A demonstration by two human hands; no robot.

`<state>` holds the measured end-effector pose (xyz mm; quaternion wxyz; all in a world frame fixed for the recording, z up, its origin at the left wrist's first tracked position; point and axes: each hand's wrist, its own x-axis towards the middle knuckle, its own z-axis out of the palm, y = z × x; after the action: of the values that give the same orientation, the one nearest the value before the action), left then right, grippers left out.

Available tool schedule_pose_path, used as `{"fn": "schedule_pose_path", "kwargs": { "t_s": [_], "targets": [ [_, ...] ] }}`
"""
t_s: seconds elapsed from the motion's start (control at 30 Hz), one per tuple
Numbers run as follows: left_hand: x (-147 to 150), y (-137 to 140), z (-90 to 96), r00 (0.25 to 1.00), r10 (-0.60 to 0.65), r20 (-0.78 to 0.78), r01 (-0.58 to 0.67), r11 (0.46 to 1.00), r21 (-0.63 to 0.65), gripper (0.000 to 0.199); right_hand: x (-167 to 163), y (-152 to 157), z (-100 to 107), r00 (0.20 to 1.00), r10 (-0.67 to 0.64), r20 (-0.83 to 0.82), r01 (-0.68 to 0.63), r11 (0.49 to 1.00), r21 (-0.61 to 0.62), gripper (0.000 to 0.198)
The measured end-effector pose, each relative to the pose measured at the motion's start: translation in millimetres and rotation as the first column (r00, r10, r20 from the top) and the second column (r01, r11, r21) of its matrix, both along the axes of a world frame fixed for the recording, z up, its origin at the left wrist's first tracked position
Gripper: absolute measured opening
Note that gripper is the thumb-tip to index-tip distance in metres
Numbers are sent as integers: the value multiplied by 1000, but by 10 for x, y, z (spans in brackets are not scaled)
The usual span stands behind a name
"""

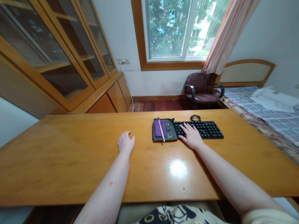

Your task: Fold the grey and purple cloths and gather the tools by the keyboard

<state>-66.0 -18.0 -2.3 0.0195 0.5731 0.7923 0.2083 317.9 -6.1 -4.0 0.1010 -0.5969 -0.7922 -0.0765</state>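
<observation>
My right hand [192,136] rests on the left part of a black keyboard [211,130], fingers spread over the keys and thumb at its near edge. The keyboard's cable [195,118] is bunched behind it. Against the keyboard's left end lies a dark flat pouch [173,134]. On the pouch are a folded purple cloth [157,130], a slim whitish stick [161,129] laid slantwise, and small items too fine to name. To the left, my left hand [126,143] sits on the table, fingers loosely bent, thumb apart, with nothing visible in it.
The wooden table [70,155] spans the view, with a light glare near its middle. Beyond its far edge stand a brown armchair [198,87] and, right, a bed [268,112] with a checked cover. A glass-doored cabinet [93,93] is at the left; a white cord [127,82] hangs from a socket.
</observation>
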Motion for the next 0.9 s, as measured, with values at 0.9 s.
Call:
{"fn": "schedule_pose_path", "kwargs": {
  "t_s": [0.9],
  "targets": [
    [24,7,30,1000,2,-22,-2,1000,-9,37,2451,-208,-138,999,-34,32,33,999,38,51]
  ]
}}
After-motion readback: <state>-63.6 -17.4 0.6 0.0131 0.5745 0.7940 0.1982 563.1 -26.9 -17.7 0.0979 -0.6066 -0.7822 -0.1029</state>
